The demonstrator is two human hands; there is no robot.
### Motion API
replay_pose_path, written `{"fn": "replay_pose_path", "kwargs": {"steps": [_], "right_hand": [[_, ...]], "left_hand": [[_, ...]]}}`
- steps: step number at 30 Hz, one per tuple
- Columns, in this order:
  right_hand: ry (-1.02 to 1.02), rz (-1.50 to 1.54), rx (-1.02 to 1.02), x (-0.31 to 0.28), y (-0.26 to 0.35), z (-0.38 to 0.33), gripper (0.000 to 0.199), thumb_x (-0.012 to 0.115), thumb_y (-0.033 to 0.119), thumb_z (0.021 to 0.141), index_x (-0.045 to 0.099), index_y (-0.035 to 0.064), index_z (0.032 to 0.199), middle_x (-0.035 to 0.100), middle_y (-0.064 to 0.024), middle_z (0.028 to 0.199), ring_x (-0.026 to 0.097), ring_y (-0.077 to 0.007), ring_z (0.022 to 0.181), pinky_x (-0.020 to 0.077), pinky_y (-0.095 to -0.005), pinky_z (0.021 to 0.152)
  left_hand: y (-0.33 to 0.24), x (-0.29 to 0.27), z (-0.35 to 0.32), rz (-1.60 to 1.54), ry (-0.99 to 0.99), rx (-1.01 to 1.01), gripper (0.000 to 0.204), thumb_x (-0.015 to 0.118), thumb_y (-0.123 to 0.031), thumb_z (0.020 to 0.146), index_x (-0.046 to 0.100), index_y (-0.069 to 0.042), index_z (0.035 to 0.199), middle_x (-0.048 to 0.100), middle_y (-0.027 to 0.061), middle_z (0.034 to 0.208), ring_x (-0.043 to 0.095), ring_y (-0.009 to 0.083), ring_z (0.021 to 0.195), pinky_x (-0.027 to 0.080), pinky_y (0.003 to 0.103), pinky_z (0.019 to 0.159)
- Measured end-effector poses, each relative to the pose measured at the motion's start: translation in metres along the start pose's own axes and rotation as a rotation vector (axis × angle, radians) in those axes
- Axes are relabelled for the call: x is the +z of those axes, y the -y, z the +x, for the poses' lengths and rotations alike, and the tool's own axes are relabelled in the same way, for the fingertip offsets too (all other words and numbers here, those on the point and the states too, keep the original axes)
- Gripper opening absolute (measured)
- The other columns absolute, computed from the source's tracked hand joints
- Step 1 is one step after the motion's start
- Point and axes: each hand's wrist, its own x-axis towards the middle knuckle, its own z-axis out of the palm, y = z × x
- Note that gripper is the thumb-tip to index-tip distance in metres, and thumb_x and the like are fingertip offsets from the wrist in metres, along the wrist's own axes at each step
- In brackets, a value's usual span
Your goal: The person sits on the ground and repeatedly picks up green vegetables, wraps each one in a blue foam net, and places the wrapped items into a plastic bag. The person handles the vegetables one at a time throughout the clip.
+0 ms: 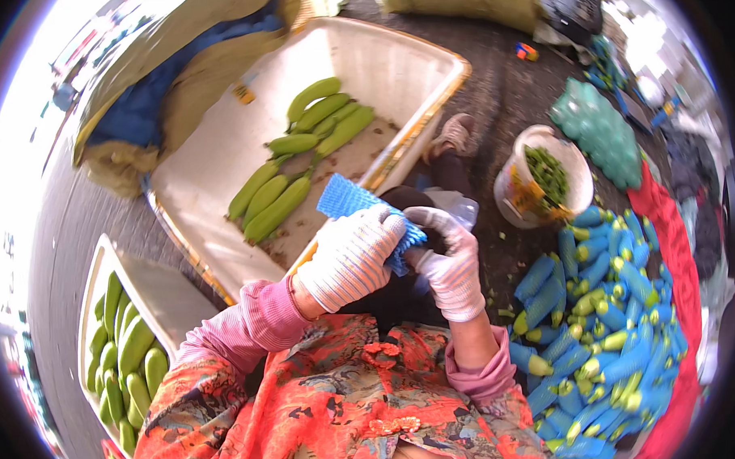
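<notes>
By the white tub (385, 51), I am clamping the blue net sleeve (344, 196) in my left hand (352, 250), preferably without crushing it, while my right hand (453, 271) is curving close by, its grip unclear.

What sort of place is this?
Probably a produce-packing spot: a white tub of long green vegetables, a heap of more in blue net sleeves, and a bucket of green scraps.
</notes>
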Motion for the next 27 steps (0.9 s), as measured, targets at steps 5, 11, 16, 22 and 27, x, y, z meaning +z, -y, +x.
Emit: {"fn": "replay_pose_path", "kwargs": {"steps": [5,11,16,22,27], "right_hand": [[-0.079,-0.267,-0.316,0.022,0.004,0.031,0.036,0.066,-0.013,0.072,0.067,0.0025,0.105,0.066,-0.0001,0.089,0.061,-0.0084,0.080,0.0512,-0.0242,0.076],[0.035,0.345,0.012,0.038,0.001,0.048,0.024,0.052,-0.011,0.068,0.062,0.0030,0.085,0.054,0.0023,0.071,0.049,-0.0064,0.062,0.0399,-0.0182,0.057],[-0.079,-0.847,-0.494,0.013,-0.009,0.067,0.015,0.054,-0.009,0.068,0.062,0.0034,0.070,0.059,-0.0063,0.071,0.058,-0.0163,0.068,0.0452,-0.0297,0.066],[0.145,-0.090,-0.594,0.078,0.048,0.083,0.010,0.062,0.008,0.078,0.059,0.0010,0.084,0.058,-0.0175,0.097,0.059,-0.0261,0.084,0.0485,-0.0362,0.077],[-0.082,-0.542,-0.367,0.015,-0.007,0.099,0.015,0.059,0.011,0.082,0.055,0.0021,0.093,0.058,-0.0174,0.102,0.059,-0.0258,0.088,0.0490,-0.0361,0.080]], "left_hand": [[0.021,-0.010,-0.015,-1.102,-0.032,-0.329,0.028,0.070,-0.023,0.087,0.057,-0.005,0.103,0.059,0.0026,0.089,0.056,0.0139,0.080,0.048,0.028,0.072],[0.074,0.000,-0.010,-1.425,-0.236,-0.589,0.012,0.062,-0.012,0.088,0.058,-0.005,0.097,0.061,0.0015,0.083,0.058,0.0103,0.075,0.050,0.026,0.067],[0.104,-0.013,0.033,-1.652,-0.790,-0.722,0.006,0.054,-0.004,0.090,0.059,-0.005,0.092,0.061,0.0032,0.078,0.060,0.0125,0.070,0.053,0.028,0.065],[0.088,0.002,0.088,-0.767,-0.641,-0.186,0.017,0.066,-0.011,0.077,0.055,-0.004,0.088,0.057,0.0126,0.069,0.056,0.0257,0.063,0.048,0.036,0.056],[0.052,-0.021,0.098,-0.617,-0.408,0.157,0.019,0.064,-0.011,0.066,0.052,-0.004,0.080,0.058,0.0179,0.063,0.061,0.0374,0.053,0.050,0.044,0.048]]}}
